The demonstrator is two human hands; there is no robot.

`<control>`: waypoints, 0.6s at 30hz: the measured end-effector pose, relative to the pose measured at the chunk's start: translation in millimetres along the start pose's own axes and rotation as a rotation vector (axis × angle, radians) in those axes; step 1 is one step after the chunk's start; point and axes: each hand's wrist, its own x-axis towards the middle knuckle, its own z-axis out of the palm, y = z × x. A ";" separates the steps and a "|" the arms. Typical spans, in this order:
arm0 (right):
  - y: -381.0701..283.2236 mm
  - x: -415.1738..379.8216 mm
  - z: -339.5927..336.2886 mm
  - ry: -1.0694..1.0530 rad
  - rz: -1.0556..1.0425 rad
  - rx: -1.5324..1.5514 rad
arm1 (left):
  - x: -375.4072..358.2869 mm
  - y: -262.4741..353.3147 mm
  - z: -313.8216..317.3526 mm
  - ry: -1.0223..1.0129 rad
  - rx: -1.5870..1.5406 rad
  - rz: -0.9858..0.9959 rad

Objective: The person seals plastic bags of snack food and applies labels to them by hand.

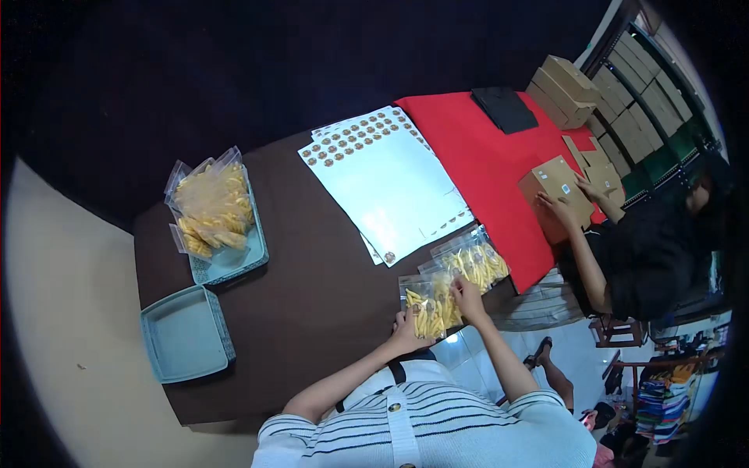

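Observation:
At the table's near edge, my left hand (404,335) grips the lower left side of a clear plastic bag of yellow stick-shaped snacks (435,318). A small brown spot, perhaps a sticker, shows beside its fingers. My right hand (470,303) is closed, its fingertips pinched together over the neighbouring bag; whatever they hold is hidden. More filled snack bags (477,264) overlap just beyond, towards the red cloth. Past them lies a white sticker sheet (382,187) on top of others, with rows of round brown stickers along its far end and a few along the near end.
On the brown tablecloth (312,312), a blue-grey basket (261,256) holds piled snack bags (212,204), with a second basket (222,343) nearer. Right, another person's hands (555,209) hold a cardboard box (568,186) by the red cloth (468,164). Boxes (562,90) are stacked behind.

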 end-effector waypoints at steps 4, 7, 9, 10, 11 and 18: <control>8.7 -0.3 21.5 0.098 0.014 0.090 | 4.4 -5.7 -1.2 0.170 -0.080 0.093; 13.9 10.9 26.4 0.130 0.048 0.192 | 12.9 -4.6 -5.4 0.236 -0.116 0.117; 12.9 16.8 31.5 0.202 0.020 0.169 | 14.0 -0.3 -12.6 0.222 -0.078 0.062; 22.9 19.0 37.6 0.191 0.009 0.179 | 14.0 -3.0 -11.6 0.238 -0.074 0.053; 32.6 22.5 42.4 0.161 0.019 0.136 | 14.9 -4.7 -10.6 0.224 -0.077 0.058; -5.6 51.3 4.8 -0.004 0.061 -0.379 | 13.5 -40.7 -70.5 0.459 0.040 0.064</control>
